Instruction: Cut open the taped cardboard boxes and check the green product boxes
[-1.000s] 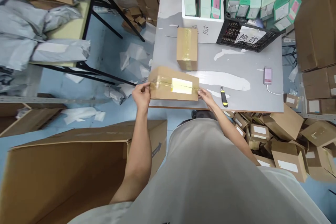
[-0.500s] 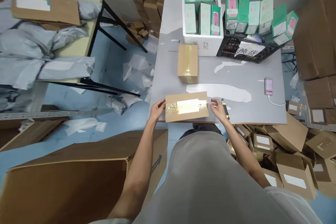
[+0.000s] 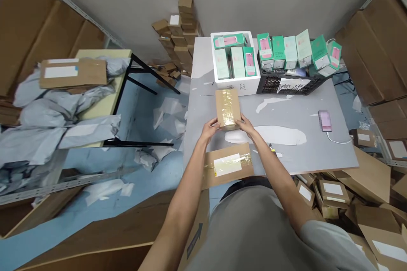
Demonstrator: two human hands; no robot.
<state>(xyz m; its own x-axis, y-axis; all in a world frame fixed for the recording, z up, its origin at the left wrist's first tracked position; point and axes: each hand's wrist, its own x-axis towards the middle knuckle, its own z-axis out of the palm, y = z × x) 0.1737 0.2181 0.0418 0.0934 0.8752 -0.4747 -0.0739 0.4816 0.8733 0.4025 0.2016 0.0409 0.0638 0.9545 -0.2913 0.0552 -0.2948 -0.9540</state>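
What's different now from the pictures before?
The labelled box moved right along the near edge of the table and was let go. The left hand and right hand reached forward and now hold the near end of the taped box. The white bin, black crate and phone stayed put.

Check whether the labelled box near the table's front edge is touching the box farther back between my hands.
Apart. The head view shows a strip of grey tabletop between the labelled box and the farther box.
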